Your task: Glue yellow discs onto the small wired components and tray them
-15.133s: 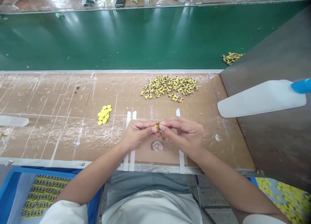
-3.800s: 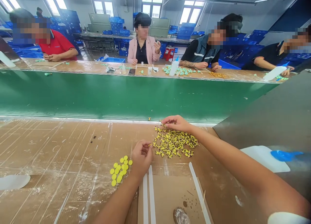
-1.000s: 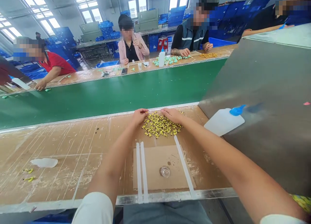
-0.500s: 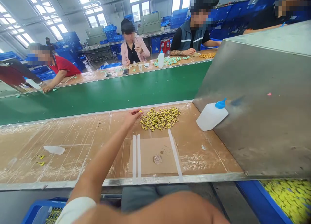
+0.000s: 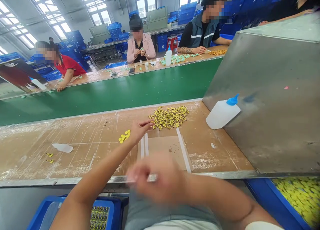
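My left hand [image 5: 140, 130] reaches over the bench, thumb and fingers pinched together at the left edge of a pile of small yellow-and-black pieces [image 5: 170, 116]. What sits between those fingertips is too small to make out. Beside that wrist lie several flat yellow discs [image 5: 124, 136]. My right hand [image 5: 160, 178], smeared by motion, is curled above the bench's front edge. A small pale thing [image 5: 152, 177] shows at its fingers, its kind unclear. Behind this hand is a taped cardboard sheet [image 5: 163, 143], partly hidden.
A white bottle with a blue cap [image 5: 222, 113] leans on a metal housing [image 5: 270, 107]. A small clear bottle [image 5: 62, 147] and yellow pieces [image 5: 50, 155] lie left. Beyond the green belt [image 5: 125, 93] people work. Blue bins [image 5: 113, 220] stand below the bench.
My left hand has moved from holding a yellow disc above the bench to the pile's edge. My right hand has come up into view over the front edge. The yellow discs now show.
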The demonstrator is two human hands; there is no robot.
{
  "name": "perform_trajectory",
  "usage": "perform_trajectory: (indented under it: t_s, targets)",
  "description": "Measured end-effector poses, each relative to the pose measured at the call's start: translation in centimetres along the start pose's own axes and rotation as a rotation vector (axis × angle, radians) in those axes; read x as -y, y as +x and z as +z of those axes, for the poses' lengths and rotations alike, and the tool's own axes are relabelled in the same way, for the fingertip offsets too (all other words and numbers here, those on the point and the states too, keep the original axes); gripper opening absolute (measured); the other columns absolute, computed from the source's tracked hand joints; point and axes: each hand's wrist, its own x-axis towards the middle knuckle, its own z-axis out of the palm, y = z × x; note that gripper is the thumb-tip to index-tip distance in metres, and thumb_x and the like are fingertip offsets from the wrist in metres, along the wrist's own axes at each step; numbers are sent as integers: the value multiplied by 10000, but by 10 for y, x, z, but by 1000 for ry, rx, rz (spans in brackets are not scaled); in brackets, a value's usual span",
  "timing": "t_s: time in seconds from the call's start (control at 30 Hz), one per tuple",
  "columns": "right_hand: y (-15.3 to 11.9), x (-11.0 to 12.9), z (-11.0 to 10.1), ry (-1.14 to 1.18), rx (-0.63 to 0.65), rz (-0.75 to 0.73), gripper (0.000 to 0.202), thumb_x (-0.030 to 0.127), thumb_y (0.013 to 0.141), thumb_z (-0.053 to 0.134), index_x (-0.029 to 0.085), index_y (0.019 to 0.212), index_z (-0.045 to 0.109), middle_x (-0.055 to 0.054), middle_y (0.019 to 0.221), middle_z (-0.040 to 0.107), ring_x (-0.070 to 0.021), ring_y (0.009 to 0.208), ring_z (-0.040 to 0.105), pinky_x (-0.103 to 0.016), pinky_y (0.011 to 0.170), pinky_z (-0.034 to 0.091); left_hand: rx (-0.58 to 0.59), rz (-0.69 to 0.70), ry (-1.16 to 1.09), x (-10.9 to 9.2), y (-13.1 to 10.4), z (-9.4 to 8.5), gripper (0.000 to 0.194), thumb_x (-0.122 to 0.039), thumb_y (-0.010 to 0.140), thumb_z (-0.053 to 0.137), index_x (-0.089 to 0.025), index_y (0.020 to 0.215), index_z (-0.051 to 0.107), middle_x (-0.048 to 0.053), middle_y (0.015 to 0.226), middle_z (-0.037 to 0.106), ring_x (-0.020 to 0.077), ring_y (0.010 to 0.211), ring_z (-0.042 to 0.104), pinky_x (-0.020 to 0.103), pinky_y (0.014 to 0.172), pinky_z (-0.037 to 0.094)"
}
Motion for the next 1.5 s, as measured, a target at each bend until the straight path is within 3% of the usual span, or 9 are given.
perform_trajectory:
  t_s: [0.17,0.27,0.4,0.63,0.83,0.97,1.2,1.33,1.5]
  targets:
    - [24,-45,-55,-40,-353,314,388,583,840,613,213,868,726,-31,669,666,-143,562,566,-274,524,441,-20,269,213,8,5,6,205,-347,801,724,-266,979,787,69,1076,738,226,1025,671,378,956,526]
    - [34,-80,-74,56,-306,427,438,597,711,741,187,864,731,-35,729,687,-134,531,556,-270,511,437,-50,401,294,20,10,14,178,-323,851,670,-310,993,777,47,1006,753,194,955,684,354,917,536]
    - [34,-105,-71,158,-289,444,460,607,690,748,194,893,753,-19,744,685,-113,522,541,-251,492,410,-100,512,348,36,14,20,194,-296,885,629,-313,1025,763,48,1032,761,191,976,688,368,922,539]
    - [23,-103,-66,434,-324,573,407,480,576,868,199,847,756,-10,739,678,-84,539,516,-223,494,380,-55,690,478,36,4,24,293,-184,902,595,-305,1140,715,48,1113,749,189,1008,701,369,923,559]
    - [14,-103,-62,604,-366,635,372,451,577,880,182,785,728,10,686,630,-58,527,486,-188,467,348,139,399,121,28,-5,30,388,-225,864,673,-293,1245,663,80,1242,690,221,1127,650,335,868,578]
    - [12,-101,-61,589,-224,656,392,469,620,862,148,779,703,9,662,609,-61,542,513,-176,473,370,182,239,-36,31,-4,26,261,-260,849,702,-261,1106,746,92,1152,709,216,1106,638,349,957,518]
    - [12,-105,-49,568,-295,629,408,508,662,831,150,801,693,-13,682,669,-76,563,569,-187,523,450,58,74,-179,29,-8,29,205,-271,753,792,-209,948,791,71,930,696,175,884,644,298,799,532]
    - [11,-111,-40,521,-385,485,327,436,700,826,168,855,720,-18,733,693,-91,613,597,-206,568,490,-34,-4,-256,28,-11,33,204,-255,696,833,-179,880,789,65,909,722,173,863,662,288,800,542]
    - [11,-114,-37,346,-473,326,251,393,734,806,176,845,745,-45,814,717,-137,710,642,-254,635,528,-26,-87,-315,30,-12,35,224,-280,705,831,-163,886,769,64,893,754,166,816,699,292,802,571]
